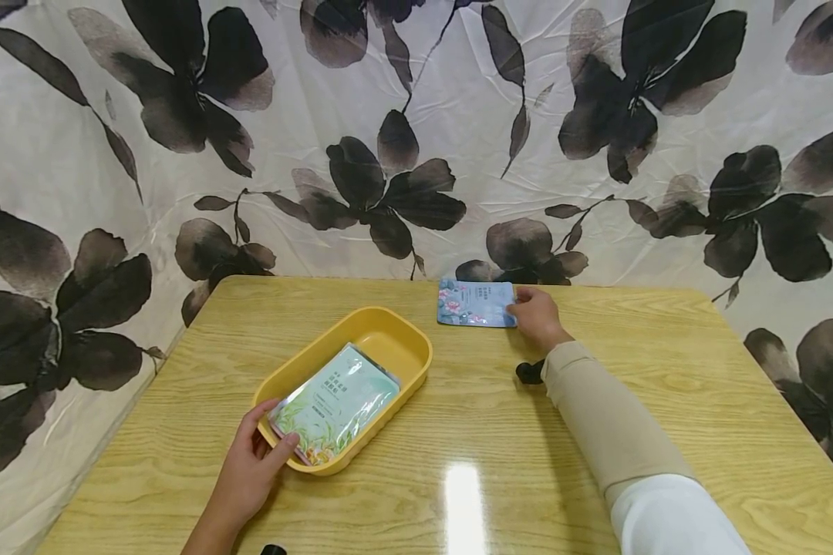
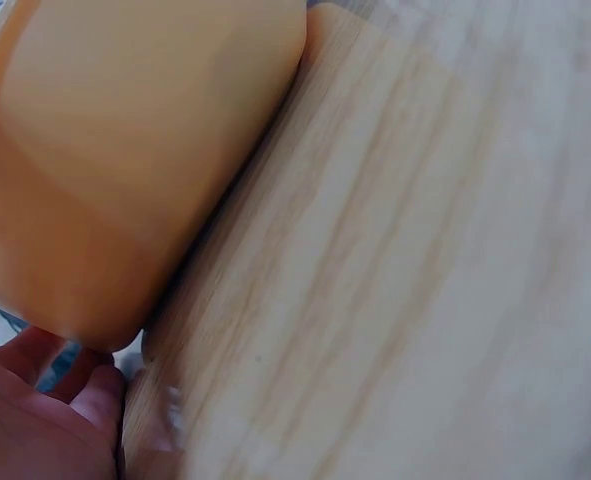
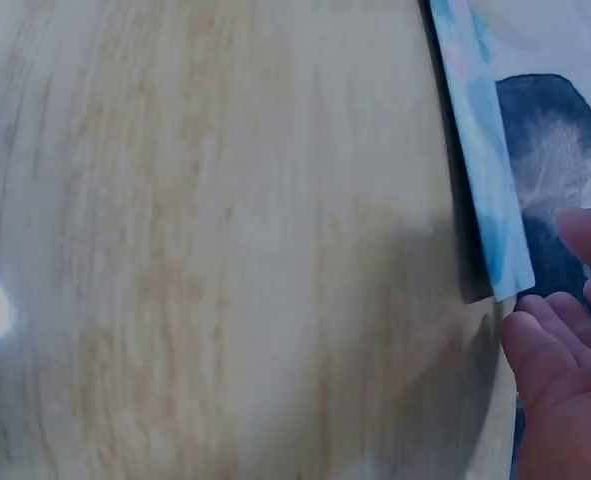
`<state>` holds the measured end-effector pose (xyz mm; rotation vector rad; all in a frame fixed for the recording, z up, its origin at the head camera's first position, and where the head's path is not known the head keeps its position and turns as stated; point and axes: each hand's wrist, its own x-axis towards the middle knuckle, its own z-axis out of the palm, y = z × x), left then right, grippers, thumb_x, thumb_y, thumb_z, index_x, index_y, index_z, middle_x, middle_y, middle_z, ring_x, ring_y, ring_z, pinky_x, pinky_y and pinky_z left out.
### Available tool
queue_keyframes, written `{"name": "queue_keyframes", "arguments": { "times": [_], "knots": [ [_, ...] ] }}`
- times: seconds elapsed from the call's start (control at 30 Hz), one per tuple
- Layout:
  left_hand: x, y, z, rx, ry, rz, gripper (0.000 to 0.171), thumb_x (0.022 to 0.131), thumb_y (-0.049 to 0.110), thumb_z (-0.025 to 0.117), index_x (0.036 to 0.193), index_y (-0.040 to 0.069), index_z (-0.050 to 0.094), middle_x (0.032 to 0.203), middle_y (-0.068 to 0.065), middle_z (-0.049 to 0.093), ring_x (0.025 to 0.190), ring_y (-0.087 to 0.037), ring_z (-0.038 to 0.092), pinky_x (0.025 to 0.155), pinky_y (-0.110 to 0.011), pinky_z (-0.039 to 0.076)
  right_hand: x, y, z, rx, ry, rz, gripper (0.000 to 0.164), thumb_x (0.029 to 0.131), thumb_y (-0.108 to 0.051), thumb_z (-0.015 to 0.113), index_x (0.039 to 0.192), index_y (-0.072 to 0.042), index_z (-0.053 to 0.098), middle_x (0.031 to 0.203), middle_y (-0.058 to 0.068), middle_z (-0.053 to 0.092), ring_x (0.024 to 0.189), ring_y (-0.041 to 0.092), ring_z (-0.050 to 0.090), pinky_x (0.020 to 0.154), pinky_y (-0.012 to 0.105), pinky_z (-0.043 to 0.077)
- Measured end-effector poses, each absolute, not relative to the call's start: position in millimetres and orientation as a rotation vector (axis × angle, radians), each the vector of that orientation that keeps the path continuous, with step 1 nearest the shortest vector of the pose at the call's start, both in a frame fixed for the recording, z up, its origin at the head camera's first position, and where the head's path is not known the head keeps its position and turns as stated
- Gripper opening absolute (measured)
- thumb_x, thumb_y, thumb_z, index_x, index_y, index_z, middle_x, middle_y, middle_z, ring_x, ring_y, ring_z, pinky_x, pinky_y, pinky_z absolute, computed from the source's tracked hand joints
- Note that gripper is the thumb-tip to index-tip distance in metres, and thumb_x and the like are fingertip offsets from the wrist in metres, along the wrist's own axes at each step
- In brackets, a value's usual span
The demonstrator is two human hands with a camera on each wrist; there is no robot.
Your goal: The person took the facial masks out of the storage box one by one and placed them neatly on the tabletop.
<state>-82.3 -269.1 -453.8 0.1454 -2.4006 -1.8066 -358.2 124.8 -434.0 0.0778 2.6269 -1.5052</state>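
My left hand [image 1: 248, 461] holds the near left end of a yellow plastic basin [image 1: 411, 339], with the thumb over its rim. In the left wrist view, fingers of this hand [image 2: 37, 362] show beside the basin's lower edge. Inside the basin lies a pale green flat packet [image 1: 336, 401] with a plant print, on top of other packets mostly hidden beneath it. At the back of the table, my right hand [image 1: 537, 317] is at the right edge of a blue floral packet [image 1: 477, 304]. The right wrist view shows its thumb and fingers [image 3: 540, 350] apart near the packet's corner.
A wooden table [image 1: 500, 439] carries the basin and packet. Close behind its far edge hangs a white cloth [image 1: 451, 100] with dark flowers. A black piece [image 1: 530, 373] shows by the right wrist, another [image 1: 274, 549] at the bottom edge.
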Motion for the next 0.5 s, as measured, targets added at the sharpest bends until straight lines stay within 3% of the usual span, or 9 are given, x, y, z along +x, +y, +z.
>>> {"name": "queue_keyframes", "arguments": {
  "times": [0.2, 0.5],
  "knots": [
    [-81.8, -269.7, -453.5, 0.156, -2.399, -1.810, 0.062, 0.101, 0.009, 0.061, 0.151, -0.002, 0.026, 0.148, -0.035, 0.028, 0.134, -0.042, 0.032, 0.089, -0.001, 0.036, -355.9, 119.4, -425.7, -0.015, 2.505, -1.743, 0.053, 0.099, -0.007, 0.060, 0.148, 0.004, 0.042, 0.145, 0.022, 0.048, 0.135, 0.032, 0.044, 0.109, 0.041, 0.040],
    [-82.7, -269.7, -454.9, 0.149, -2.400, -1.804, 0.062, 0.101, 0.010, 0.061, 0.151, -0.001, 0.026, 0.148, -0.034, 0.028, 0.135, -0.041, 0.032, 0.090, -0.001, 0.035, -332.4, 75.4, -394.3, -0.406, 2.238, -1.896, 0.053, 0.098, -0.001, 0.061, 0.148, 0.003, 0.043, 0.150, 0.023, 0.043, 0.136, 0.032, 0.045, 0.107, 0.042, 0.043]
  ]
}}
